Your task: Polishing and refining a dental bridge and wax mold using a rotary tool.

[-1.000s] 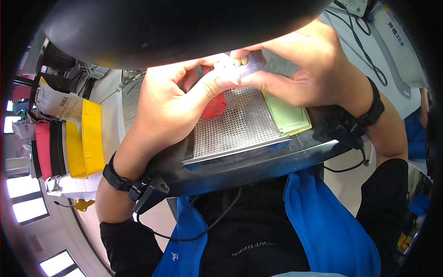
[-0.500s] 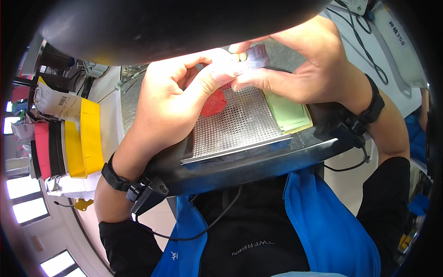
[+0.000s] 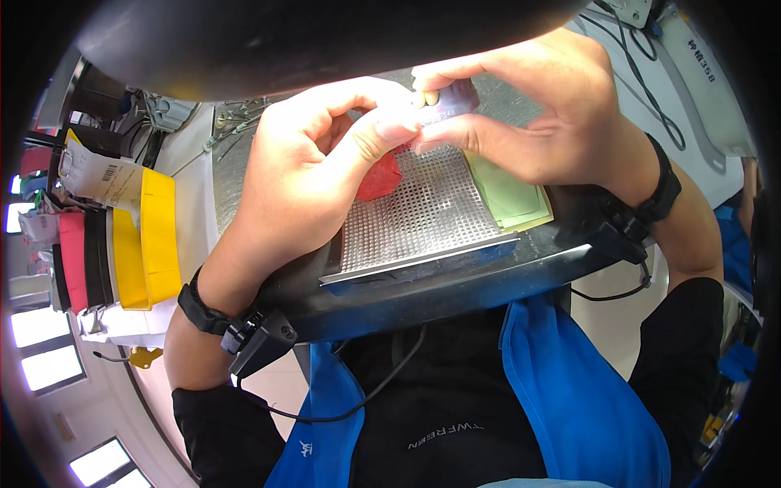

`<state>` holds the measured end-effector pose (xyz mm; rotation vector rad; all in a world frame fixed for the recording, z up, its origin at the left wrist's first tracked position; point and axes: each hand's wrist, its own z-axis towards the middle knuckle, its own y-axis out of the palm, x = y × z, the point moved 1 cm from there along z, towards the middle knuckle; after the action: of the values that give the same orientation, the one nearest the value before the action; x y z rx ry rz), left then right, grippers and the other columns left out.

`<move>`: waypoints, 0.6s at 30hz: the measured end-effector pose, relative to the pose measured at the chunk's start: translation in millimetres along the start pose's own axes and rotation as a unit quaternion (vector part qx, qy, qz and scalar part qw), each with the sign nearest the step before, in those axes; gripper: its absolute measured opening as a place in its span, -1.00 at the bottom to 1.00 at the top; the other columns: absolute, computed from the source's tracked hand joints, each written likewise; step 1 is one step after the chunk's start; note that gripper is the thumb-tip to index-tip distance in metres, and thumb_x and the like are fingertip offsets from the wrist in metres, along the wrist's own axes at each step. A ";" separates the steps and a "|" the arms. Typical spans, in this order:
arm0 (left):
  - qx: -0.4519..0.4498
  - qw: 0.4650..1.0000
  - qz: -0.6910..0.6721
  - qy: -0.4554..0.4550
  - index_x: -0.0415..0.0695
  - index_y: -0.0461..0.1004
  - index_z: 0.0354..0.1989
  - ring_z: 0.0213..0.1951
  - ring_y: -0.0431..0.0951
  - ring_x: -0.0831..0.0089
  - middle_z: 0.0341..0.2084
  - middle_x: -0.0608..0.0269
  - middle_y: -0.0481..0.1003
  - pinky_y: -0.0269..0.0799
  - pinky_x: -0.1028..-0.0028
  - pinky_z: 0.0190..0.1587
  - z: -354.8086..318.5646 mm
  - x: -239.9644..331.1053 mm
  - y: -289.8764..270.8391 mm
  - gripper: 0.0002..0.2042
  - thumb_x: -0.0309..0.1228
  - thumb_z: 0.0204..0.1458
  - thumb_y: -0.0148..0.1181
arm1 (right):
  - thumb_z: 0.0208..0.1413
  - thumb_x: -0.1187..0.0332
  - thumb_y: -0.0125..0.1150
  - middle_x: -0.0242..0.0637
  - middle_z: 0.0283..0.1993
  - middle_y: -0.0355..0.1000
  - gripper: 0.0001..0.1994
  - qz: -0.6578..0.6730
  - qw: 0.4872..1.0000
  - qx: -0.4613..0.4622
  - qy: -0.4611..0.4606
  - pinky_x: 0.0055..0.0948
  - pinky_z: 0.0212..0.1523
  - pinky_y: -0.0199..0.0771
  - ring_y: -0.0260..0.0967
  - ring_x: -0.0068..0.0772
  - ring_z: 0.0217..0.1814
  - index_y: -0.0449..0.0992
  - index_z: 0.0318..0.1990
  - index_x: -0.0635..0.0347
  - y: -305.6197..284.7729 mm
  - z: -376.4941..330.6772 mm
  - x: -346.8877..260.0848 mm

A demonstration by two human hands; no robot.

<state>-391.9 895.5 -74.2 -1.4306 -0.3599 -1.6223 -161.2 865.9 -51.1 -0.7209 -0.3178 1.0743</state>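
Observation:
A grey dental model (image 3: 457,99) with yellowish tooth crowns (image 3: 426,98) is held up under bright light, above the worktop. My right hand (image 3: 557,110) grips it from the right, thumb below and forefinger above. At its left end, beside the crowns, my left hand (image 3: 305,171) is closed with thumb and forefinger pinched against the model. Glare washes out the left fingertips. Beneath the hands lies a crumpled red piece (image 3: 380,179) on a perforated metal tray (image 3: 423,215); my left hand partly covers it.
A large dark rounded housing (image 3: 309,45) hangs low over the hands. Green paper sheets (image 3: 511,195) lie right of the metal tray. Yellow bins (image 3: 159,244) stand at the left, metal tools (image 3: 236,122) at the back left. A cable (image 3: 651,106) runs along the right.
The right forefinger has shifted, so the crowns and more of the model show. The model has turned slightly in the fingers. Both hands stay in nearly the same place.

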 end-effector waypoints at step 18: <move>0.025 0.991 -0.130 0.010 -0.38 0.57 0.01 -0.38 0.57 0.59 -0.17 0.11 0.60 0.50 0.62 -0.30 -2.0 12.4 2.9 -0.63 -0.51 0.05 0.49 | -0.07 0.51 0.55 -0.08 -0.14 0.67 -0.60 0.032 0.998 -0.056 -0.013 -0.44 -0.15 0.69 0.69 -0.23 -0.18 0.67 -0.01 0.30 4.3 -16.1 24.4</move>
<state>-389.9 887.1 -64.7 -1.3728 -0.5922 -1.8199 -143.8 882.5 -68.2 -0.8216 -0.3806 1.1331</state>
